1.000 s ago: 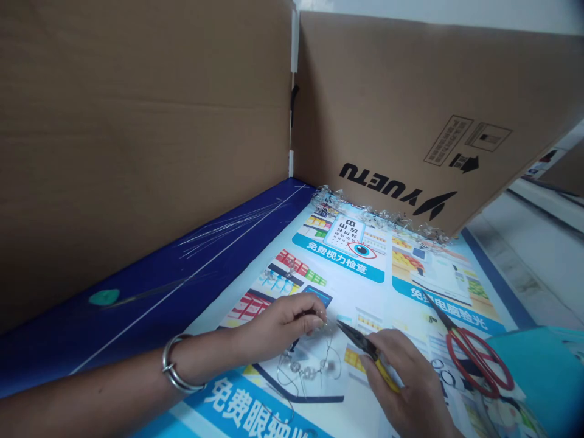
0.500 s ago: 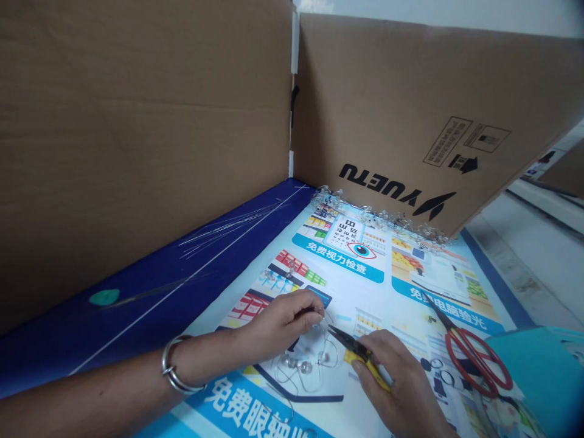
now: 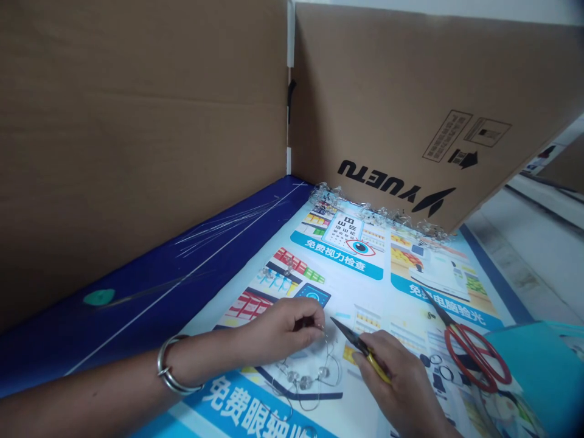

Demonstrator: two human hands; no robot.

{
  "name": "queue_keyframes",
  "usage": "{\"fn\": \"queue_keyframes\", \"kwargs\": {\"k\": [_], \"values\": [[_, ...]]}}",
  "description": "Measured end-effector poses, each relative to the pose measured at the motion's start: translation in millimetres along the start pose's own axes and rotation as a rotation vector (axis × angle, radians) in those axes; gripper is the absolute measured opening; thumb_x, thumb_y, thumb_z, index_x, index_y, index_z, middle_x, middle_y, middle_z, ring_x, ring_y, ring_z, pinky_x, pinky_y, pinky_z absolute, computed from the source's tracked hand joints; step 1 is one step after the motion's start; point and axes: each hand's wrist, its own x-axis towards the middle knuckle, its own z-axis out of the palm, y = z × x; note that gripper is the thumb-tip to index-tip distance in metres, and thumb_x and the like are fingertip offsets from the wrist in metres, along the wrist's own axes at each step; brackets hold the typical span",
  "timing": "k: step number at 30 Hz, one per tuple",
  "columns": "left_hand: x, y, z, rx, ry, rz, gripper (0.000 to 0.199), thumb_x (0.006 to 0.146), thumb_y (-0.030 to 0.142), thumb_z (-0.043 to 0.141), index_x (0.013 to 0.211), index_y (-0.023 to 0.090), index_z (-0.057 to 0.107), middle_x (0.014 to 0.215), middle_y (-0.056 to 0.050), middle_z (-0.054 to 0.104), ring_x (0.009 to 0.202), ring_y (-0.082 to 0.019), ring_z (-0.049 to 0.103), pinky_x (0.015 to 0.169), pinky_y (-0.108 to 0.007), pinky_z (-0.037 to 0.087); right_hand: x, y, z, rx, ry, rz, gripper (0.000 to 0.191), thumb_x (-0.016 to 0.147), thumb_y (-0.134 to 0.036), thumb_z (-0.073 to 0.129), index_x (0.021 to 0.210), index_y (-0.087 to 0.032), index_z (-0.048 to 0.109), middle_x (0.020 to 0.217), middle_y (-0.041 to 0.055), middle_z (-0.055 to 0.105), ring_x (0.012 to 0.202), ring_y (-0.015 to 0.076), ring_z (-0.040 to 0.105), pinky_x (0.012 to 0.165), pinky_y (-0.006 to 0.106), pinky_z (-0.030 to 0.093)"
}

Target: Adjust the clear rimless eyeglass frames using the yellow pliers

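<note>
Well, the two hands come first. The left hand [image 3: 285, 331], a silver bangle [image 3: 165, 367] on its wrist, has thumb and fingers pinched closed on the top of a bent wire frame [image 3: 329, 358], which lies on a printed poster [image 3: 365, 298] and carries several clear beads [image 3: 305, 382]. The right hand [image 3: 396, 389] is closed around the yellow handles of needle-nose pliers [image 3: 360, 344], their tips just beside the left fingers; whether they grip the wire is hard to tell. The beads and loops look in place, and the pinched top looks like the part left to finish, though that is a judgement. The left fingers hide that joint, and the thin wire is hard to trace against the print. Beyond lie red-handled scissors [image 3: 474, 359] and a teal folder [image 3: 533, 371], cut off at the right edge. Thin loose wires [image 3: 228, 228] cross a blue board [image 3: 137, 316], and a crumpled clear strip [image 3: 378, 214] runs along a cardboard panel [image 3: 410, 91].
</note>
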Motion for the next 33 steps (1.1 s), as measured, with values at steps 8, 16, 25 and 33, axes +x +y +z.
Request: {"fn": "queue_keyframes", "kwargs": {"k": [8,16,25,33], "values": [[-1,0,-1.7,-0.017,0.105,-0.03,0.006,0.082,0.018,0.049,0.078,0.015,0.053,0.067,0.003,0.046,0.061,-0.01,0.04,0.056,-0.021,0.033,-1,3,-3,-0.015,-0.015,-0.069,0.021,0.082,-0.027,0.053,0.101,-0.02,0.053,0.094,0.0065,0.06,0.085,0.0159,0.06,0.073,0.025,0.05],[1,0,-1.7,-0.048,0.085,-0.034,0.007,0.082,0.02,0.048,0.079,0.015,0.053,0.067,0.003,0.046,0.061,-0.01,0.04,0.056,-0.021,0.033,-2,1,4,-0.064,-0.013,-0.099,0.019,0.084,-0.026,0.05,0.101,-0.02,0.054,0.088,0.0062,0.062,0.08,0.0165,0.061,0.068,0.025,0.051],[0,-2,2.0,-0.098,0.067,-0.05,0.003,0.079,0.015,0.05,0.082,0.016,0.05,0.07,0.003,0.047,0.062,-0.01,0.041,0.056,-0.021,0.034,0,-4,7,-0.046,0.011,-0.062,0.016,0.085,-0.025,0.047,0.098,-0.02,0.055,0.084,0.006,0.061,0.079,0.0167,0.06,0.069,0.026,0.05],[2,-3,4.0,-0.245,0.129,-0.062,0.008,0.078,0.012,0.051,0.083,0.017,0.046,0.072,0.003,0.048,0.062,-0.009,0.042,0.056,-0.02,0.034,2,-6,9,-0.032,0.033,-0.018,0.016,0.084,-0.026,0.047,0.096,-0.02,0.056,0.085,0.0059,0.062,0.08,0.0171,0.062,0.07,0.026,0.051]]}}
